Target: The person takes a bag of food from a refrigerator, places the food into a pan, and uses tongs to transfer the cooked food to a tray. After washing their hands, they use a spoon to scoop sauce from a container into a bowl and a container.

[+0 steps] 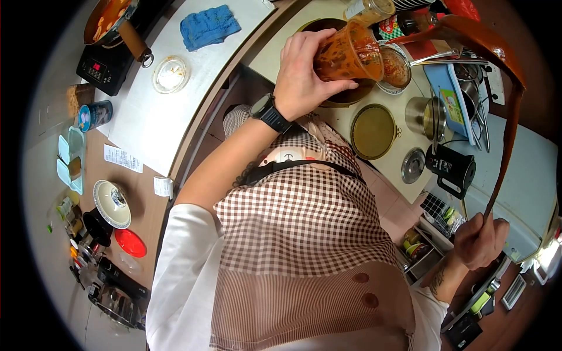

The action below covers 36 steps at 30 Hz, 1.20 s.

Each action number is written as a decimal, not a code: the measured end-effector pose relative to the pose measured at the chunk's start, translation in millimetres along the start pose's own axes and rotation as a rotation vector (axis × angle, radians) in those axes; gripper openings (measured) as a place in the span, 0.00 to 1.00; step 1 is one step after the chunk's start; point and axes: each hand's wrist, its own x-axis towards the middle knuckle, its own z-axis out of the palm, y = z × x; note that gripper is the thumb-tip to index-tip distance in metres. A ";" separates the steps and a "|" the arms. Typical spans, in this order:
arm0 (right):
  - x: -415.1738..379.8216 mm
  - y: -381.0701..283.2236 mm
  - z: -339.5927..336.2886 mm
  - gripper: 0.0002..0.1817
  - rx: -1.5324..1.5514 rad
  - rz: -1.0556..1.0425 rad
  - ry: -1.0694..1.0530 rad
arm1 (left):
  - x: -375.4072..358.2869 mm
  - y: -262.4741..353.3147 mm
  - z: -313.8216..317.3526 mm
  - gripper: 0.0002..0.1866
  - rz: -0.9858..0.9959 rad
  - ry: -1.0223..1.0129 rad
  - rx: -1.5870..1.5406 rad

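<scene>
My left hand [304, 73] is wrapped round a clear plastic cup [351, 52] smeared with red-orange sauce, its mouth tilted to the right. Beneath the cup is a brown round pot [351, 99], mostly hidden by the cup and hand. Out to the right, my right hand [481, 241] is closed on the long handle of a ladle [508, 140]. Red sauce coats the ladle, and its head end reaches back towards the cup's mouth. A bowl with reddish contents [395, 69] stands just beyond the cup.
A round lid [373, 132], a steel pot [418, 115], a steel lid [413, 165] and a black kettle [451, 169] stand on the right counter. The left counter holds a blue cloth [209, 27], a plastic lid [170, 74] and a pan on a cooker [105, 67].
</scene>
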 end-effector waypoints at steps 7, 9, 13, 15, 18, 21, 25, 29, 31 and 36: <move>4.6 -3.6 5.3 0.05 0.085 0.049 0.010 | -0.8 -1.6 -1.4 0.46 0.007 0.006 0.005; 1.4 -7.5 7.5 0.07 0.188 0.162 -0.094 | -0.6 -1.2 -2.1 0.47 -0.003 -0.001 0.007; -4.0 -20.3 46.4 0.07 0.522 0.523 -0.051 | -0.3 -0.5 -4.5 0.47 -0.008 -0.009 0.011; -13.8 -30.8 67.2 0.07 0.751 0.857 -0.012 | -1.5 -0.9 -5.0 0.47 -0.006 -0.010 0.006; -20.3 -24.9 85.2 0.08 1.190 1.232 -0.041 | -2.6 -3.8 -6.8 0.47 0.004 -0.011 -0.009; -20.8 -15.6 97.3 0.12 1.525 1.294 -0.004 | -5.2 -5.4 -8.2 0.46 -0.028 -0.015 -0.039; -18.8 -4.4 102.7 0.14 1.805 1.387 0.039 | -5.2 -5.6 -10.5 0.46 -0.034 -0.004 -0.072; -22.3 9.9 108.9 0.16 1.833 1.399 0.015 | -5.7 -5.0 -20.1 0.46 -0.025 -0.009 -0.062; -22.3 14.4 115.5 0.13 1.849 1.376 -0.001 | -9.2 -8.5 -24.4 0.47 -0.030 -0.015 -0.037; -5.5 -1.1 144.3 0.06 1.153 1.255 -0.334 | -15.6 -12.9 -28.0 0.49 -0.135 -0.029 -0.061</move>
